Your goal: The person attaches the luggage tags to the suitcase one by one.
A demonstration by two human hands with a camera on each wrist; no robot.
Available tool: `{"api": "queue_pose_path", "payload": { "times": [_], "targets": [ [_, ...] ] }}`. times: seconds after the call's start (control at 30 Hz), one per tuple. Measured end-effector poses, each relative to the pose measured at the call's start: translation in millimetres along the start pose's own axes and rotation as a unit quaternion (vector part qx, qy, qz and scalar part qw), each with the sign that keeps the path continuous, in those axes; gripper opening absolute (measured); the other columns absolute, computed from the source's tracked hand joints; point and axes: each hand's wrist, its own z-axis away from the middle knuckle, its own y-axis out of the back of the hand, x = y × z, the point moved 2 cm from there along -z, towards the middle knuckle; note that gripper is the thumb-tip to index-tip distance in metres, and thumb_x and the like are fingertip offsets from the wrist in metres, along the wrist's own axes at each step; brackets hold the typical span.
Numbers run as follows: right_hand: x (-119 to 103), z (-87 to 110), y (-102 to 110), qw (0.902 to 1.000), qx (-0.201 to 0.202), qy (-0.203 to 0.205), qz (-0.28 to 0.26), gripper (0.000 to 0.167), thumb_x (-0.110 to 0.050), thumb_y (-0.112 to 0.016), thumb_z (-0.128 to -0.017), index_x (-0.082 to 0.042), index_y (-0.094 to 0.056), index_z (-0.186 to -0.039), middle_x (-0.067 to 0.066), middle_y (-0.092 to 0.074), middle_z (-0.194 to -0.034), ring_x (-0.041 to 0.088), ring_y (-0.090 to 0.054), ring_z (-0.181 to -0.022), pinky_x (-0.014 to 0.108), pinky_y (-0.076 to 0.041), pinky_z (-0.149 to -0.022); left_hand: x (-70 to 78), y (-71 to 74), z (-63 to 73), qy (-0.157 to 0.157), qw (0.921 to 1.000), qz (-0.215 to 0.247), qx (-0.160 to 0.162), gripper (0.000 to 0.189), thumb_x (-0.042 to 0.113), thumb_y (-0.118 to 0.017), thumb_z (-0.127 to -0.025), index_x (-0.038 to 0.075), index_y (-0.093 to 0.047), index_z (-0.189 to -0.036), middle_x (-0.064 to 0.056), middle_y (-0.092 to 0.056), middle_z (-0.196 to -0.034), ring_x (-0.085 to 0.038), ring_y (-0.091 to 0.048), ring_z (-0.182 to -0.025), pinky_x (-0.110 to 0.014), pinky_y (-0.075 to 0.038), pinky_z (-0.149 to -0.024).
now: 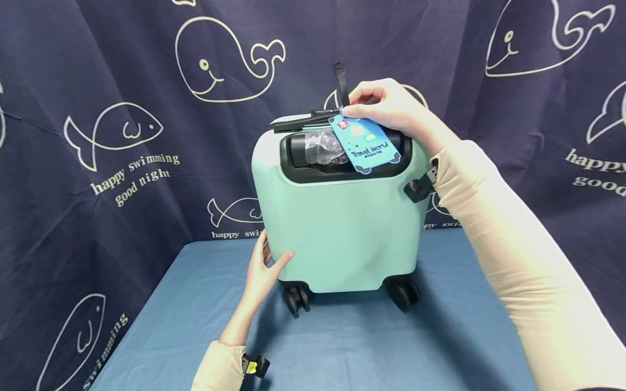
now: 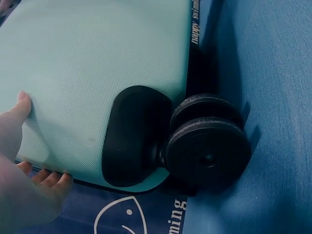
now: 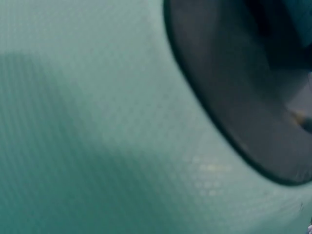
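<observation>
A mint-green suitcase (image 1: 342, 233) stands upright on its black wheels (image 1: 402, 293). My left hand (image 1: 261, 274) grips its lower left edge, the thumb on the front face and the fingers around the side. In the left wrist view that hand (image 2: 29, 161) is by the suitcase corner, beside a black double wheel (image 2: 209, 151). At the top, my right hand (image 1: 391, 106) pinches a black strap (image 1: 342, 84) near the handle. A blue "Travel World" tag (image 1: 367, 146) hangs just under the thumb. Only the suitcase shell (image 3: 97, 122) and black recess (image 3: 219, 87) show in the right wrist view.
Crumpled clear plastic (image 1: 324, 146) sits in the black recess beside the tag. Blue cloth (image 1: 342, 347) covers the table. Behind it hangs a dark blue curtain (image 1: 303, 32) with white whale and fish drawings.
</observation>
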Motion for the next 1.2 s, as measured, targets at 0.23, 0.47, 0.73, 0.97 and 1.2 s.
{"api": "queue_pose_path", "payload": {
  "times": [0.23,0.47,0.73,0.97,1.2],
  "targets": [
    [4.1,1.0,0.2,0.9998,0.009,-0.013,0.009,0.017,-0.033,-0.07,-0.083,-0.017,-0.065,-0.086,-0.01,-0.058,-0.077,0.009,-0.049,-0.076,0.02,-0.033,-0.07,5.1,-0.3,3.3,0.001,1.0,0.003,-0.002,0.083,0.022,-0.069,-0.085,0.013,-0.017,-0.15,-0.011,-0.026,-0.152,-0.028,-0.033,-0.137,-0.042,-0.028,-0.112],
    [5.2,1.3,-1.1,0.9999,0.006,-0.014,0.007,0.016,-0.031,-0.07,-0.084,-0.016,-0.066,-0.086,-0.009,-0.058,-0.079,0.01,-0.047,-0.078,0.021,-0.032,-0.07,-19.9,2.9,-6.0,-0.007,1.0,0.007,0.001,0.084,0.034,-0.072,-0.082,0.024,-0.021,-0.149,-0.003,-0.03,-0.151,-0.024,-0.034,-0.137,-0.041,-0.028,-0.113],
    [3.8,0.9,2.0,0.9996,-0.001,-0.022,0.018,0.017,-0.033,-0.067,-0.085,-0.016,-0.065,-0.088,-0.009,-0.057,-0.081,0.009,-0.047,-0.08,0.02,-0.032,-0.071,-13.7,2.3,-9.7,-0.013,0.9997,-0.008,-0.019,0.08,0.037,-0.07,-0.083,0.024,-0.023,-0.147,-0.004,-0.033,-0.148,-0.024,-0.034,-0.137,-0.042,-0.029,-0.112],
    [0.2,0.0,2.5,0.9997,-0.006,-0.015,0.018,0.018,-0.032,-0.068,-0.085,-0.015,-0.065,-0.09,-0.008,-0.058,-0.083,0.009,-0.047,-0.079,0.02,-0.032,-0.071,1.3,15.9,-17.8,-0.038,0.9985,0.001,0.04,0.047,0.036,-0.046,-0.098,0.007,-0.045,-0.135,-0.014,-0.051,-0.132,-0.024,-0.054,-0.117,-0.038,-0.044,-0.1],
    [-1.7,3.6,0.9,0.9996,-0.002,-0.013,0.026,0.022,-0.033,-0.067,-0.086,-0.012,-0.065,-0.092,-0.006,-0.057,-0.084,0.011,-0.048,-0.079,0.021,-0.033,-0.071,61.2,31.8,-20.8,-0.091,0.993,0.016,0.074,0.036,0.019,-0.045,-0.1,-0.002,-0.05,-0.129,-0.016,-0.053,-0.131,-0.02,-0.056,-0.113,-0.029,-0.048,-0.093]
  ]
}}
